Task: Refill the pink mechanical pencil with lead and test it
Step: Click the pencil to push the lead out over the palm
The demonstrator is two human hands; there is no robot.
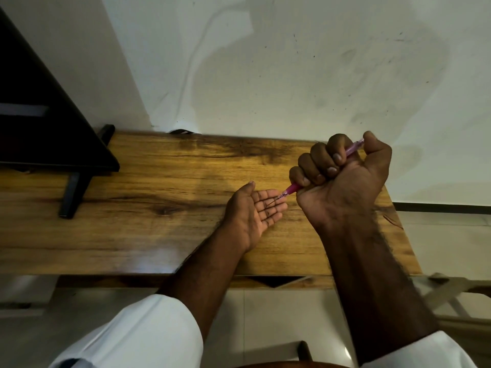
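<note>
My right hand grips the pink mechanical pencil in a fist, thumb over its back end. The pencil slants down to the left, its tip over the fingers of my left hand. My left hand rests palm up on the wooden table, fingers straight. A thin dark lead sticks out of the pencil tip and lies across my left fingers.
A black stand with a dark slanted panel occupies the table's left end. A white wall rises behind the table. The table's right edge ends near my right wrist. Pale floor tiles lie below.
</note>
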